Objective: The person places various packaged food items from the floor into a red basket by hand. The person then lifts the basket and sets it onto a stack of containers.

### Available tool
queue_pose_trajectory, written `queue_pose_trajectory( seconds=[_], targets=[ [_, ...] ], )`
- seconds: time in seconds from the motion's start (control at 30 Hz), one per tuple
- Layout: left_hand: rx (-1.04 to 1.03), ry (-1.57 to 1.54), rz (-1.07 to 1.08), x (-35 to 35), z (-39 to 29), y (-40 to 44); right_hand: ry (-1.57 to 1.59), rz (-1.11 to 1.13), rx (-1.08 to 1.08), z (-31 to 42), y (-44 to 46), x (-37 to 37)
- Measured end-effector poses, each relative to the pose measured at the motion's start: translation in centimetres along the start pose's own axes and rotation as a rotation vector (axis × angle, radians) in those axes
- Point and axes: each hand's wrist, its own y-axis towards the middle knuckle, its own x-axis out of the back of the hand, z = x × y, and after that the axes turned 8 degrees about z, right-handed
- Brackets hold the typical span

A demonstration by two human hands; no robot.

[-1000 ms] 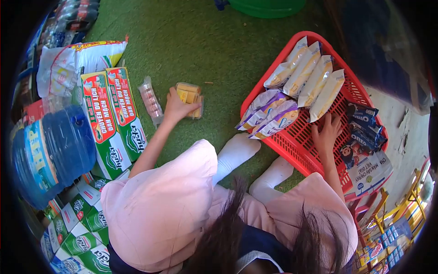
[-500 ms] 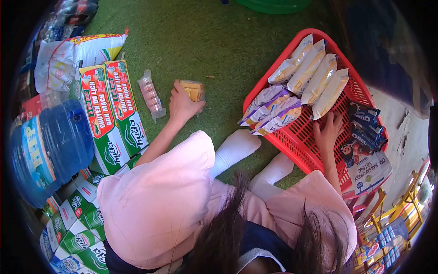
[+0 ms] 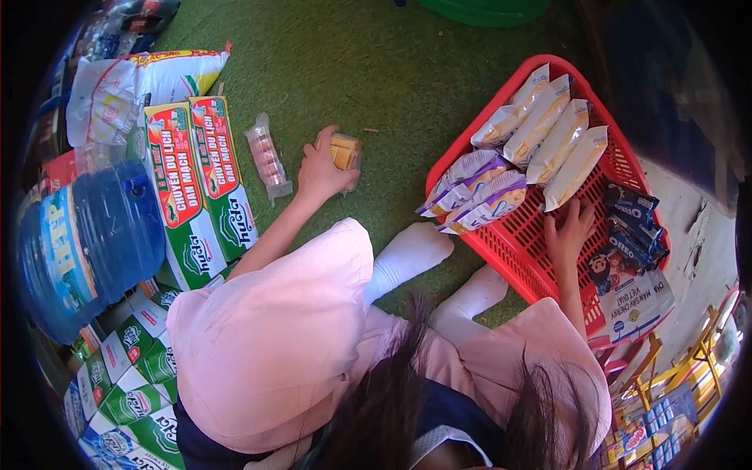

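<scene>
My left hand (image 3: 323, 166) is wrapped round a clear pack of yellow items (image 3: 345, 152) on the green mat. Just left of it lies a clear tube of pink round pieces (image 3: 268, 159). My right hand (image 3: 569, 235) rests in the red basket (image 3: 501, 245) with its fingers apart, and nothing shows in it. Above it stand several white and yellow packets (image 3: 576, 168) in a slanted row. Purple and white packets (image 3: 484, 202) lie at the basket's left corner. Dark blue Oreo packs (image 3: 631, 227) and a grey printed bag (image 3: 638, 304) are on its right side.
At left are Huda cartons (image 3: 196, 188), a big blue water bottle (image 3: 117, 235) and a white sack (image 3: 176, 74). My feet in white socks (image 3: 415, 254) are between the mat's middle and the basket. A green tub (image 3: 489, 9) is at the top, a yellow rack (image 3: 693, 364) at lower right.
My left hand has shifted over the yellow pack, covering more of its left side. My right hand stays in the basket. The whole view has moved slightly.
</scene>
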Motion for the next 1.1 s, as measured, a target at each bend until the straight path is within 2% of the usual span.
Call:
queue_pose_trajectory(
  seconds=[0.27, 0.33, 0.57, 0.63, 0.87, 1.03, 1.1],
  targets=[
    [0.011, 0.013, 0.04, 0.9, -0.8, 0.8, 0.012, -0.002, 0.005, -0.1, 0.0, 0.0],
    [0.032, 0.221, 0.069, 1.4, -1.7, 1.1, 0.016, -0.012, 0.005, -0.1, 0.0, 0.0],
    [0.05, 0.188, 0.013, 0.4, -1.2, 1.2, 0.033, -0.007, 0.011, -0.1, -0.2, 0.3],
    [0.031, 0.067, 0.061, 0.7, -1.2, 0.8, 0.046, -0.01, 0.005, -0.1, -0.2, 0.2],
    [0.089, 0.174, 0.097, 1.1, -1.9, 0.3, 0.099, 0.001, 0.069, -1.3, -0.1, 0.0],
    [-0.049, 0.27, 0.151, 0.9, -0.5, 0.4, 0.155, -0.024, 0.154, -1.8, -0.2, 0.0],
    [-0.007, 0.262, 0.157, 1.3, -1.1, 0.0, 0.175, -0.003, 0.15, -1.7, -0.1, 0.0]
  ],
)
